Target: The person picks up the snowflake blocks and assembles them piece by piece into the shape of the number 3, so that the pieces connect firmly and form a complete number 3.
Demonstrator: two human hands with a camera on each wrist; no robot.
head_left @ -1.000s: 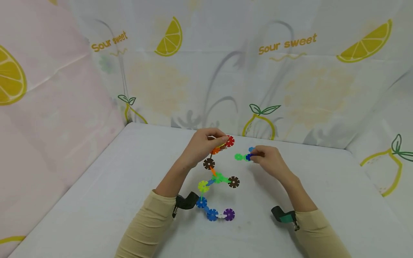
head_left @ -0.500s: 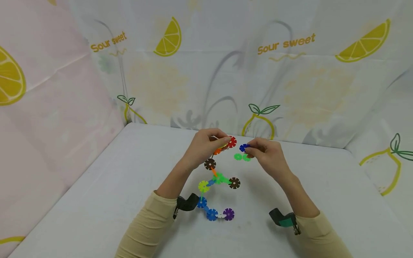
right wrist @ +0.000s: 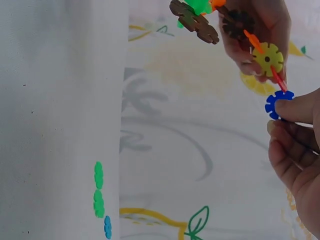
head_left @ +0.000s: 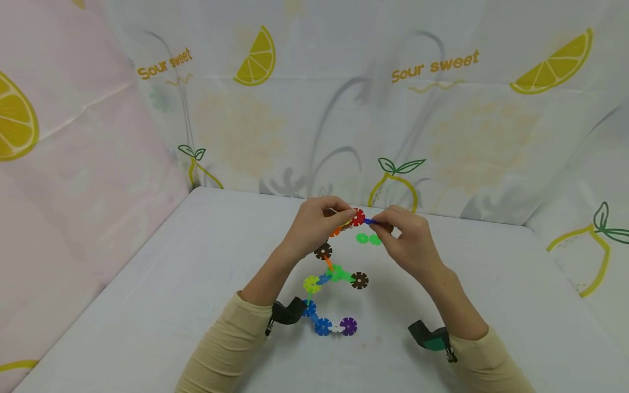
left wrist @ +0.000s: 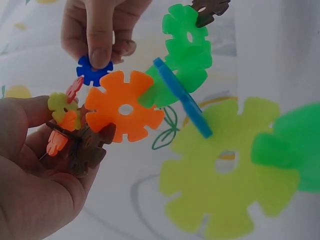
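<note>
My left hand (head_left: 314,225) grips the upper end of a chain of slotted snowflake discs, near a red disc (head_left: 358,217) and a small yellow disc (right wrist: 274,54). Between thumb and fingers, my right hand (head_left: 411,243) pinches a dark blue snowflake disc (right wrist: 271,103), edge-on in the head view and right at the red disc's edge. Below the left hand the chain runs through a brown disc (head_left: 322,251), an orange disc (left wrist: 125,95) and green discs, with a side branch ending in another brown disc (head_left: 360,280). A purple disc (head_left: 349,326) is at its lower end.
Two loose green discs (head_left: 362,238) lie on the white table (head_left: 491,284) below the right hand. A light blue disc (right wrist: 107,227) lies beside them in the right wrist view. A lemon-printed curtain (head_left: 319,109) stands behind the table.
My right hand has lifted the dark blue disc off the table beside the green discs and brought it left to the red disc. The left hand has shifted slightly right with the chain.
</note>
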